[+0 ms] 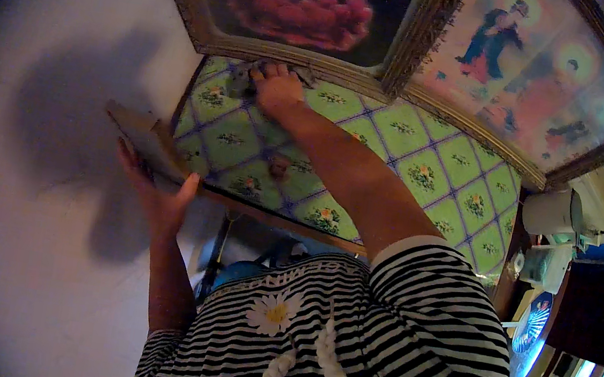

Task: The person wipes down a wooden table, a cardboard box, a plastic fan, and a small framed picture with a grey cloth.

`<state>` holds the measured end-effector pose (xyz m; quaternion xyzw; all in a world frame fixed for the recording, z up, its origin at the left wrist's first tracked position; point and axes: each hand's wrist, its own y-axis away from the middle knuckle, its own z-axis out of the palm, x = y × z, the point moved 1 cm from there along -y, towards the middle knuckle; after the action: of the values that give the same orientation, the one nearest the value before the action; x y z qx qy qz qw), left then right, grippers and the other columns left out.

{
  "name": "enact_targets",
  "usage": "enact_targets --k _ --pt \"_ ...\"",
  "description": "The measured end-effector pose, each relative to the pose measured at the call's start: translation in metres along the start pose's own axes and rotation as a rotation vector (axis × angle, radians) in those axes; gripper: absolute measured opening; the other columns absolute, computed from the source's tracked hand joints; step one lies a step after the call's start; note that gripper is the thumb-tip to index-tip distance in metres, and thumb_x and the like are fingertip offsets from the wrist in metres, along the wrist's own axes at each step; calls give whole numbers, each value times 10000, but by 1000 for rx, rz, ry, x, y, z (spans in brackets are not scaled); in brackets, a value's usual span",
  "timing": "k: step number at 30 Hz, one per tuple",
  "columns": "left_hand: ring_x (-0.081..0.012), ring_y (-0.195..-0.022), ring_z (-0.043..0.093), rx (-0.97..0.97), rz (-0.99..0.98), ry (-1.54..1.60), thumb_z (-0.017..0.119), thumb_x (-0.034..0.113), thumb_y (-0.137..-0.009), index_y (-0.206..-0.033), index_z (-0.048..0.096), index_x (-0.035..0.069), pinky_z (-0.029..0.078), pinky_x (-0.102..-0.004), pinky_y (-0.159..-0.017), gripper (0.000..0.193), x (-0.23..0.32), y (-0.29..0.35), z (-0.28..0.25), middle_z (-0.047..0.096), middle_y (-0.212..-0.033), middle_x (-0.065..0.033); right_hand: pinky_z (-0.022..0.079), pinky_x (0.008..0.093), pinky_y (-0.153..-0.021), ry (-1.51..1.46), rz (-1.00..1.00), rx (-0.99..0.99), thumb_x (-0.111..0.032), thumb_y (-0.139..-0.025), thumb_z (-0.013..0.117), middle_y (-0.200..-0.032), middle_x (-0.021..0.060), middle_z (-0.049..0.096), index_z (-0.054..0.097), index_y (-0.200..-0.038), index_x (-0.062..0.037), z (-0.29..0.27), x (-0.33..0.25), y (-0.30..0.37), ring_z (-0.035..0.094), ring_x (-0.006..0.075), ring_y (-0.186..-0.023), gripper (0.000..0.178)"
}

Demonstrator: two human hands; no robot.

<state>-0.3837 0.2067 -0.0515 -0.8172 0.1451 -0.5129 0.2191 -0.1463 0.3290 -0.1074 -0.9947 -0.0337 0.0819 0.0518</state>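
Note:
My right hand reaches to the back left of a green table cover with a flower and diamond pattern. Its fingers press on a crumpled grey cloth, close below a large framed picture. Off the table's left edge, my left hand grips a flat brownish-grey piece like a board or thin box, held tilted near the wall. The fingers are partly behind it, and its exact kind is unclear. A small brownish-pink patch or object shows on the cover below my right forearm.
A second framed picture leans along the table's back right. Past the right end stand a pale bucket-like container, a smaller translucent container and a blue fan-shaped thing. A white wall bounds the left side.

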Motion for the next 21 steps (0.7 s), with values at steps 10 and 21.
enact_targets --k 10,21 --pt "-349 -1242 266 -43 16 -261 763 185 -567 -1356 96 19 226 -396 -1024 1046 26 -42 55 217 -1353 -235 415 427 -853 208 220 -8 -222 -812 445 -1175 128 446 451 -1175 -119 -23 97 96 417 329 -1092 378" --pt "-374 -1197 296 -35 197 -154 781 282 -550 -1356 110 31 263 -428 -990 1078 -26 -97 139 299 -1295 -241 459 425 -772 173 375 117 -237 -857 409 -1080 149 505 521 -1094 -111 -67 133 180 483 341 -1014 291"
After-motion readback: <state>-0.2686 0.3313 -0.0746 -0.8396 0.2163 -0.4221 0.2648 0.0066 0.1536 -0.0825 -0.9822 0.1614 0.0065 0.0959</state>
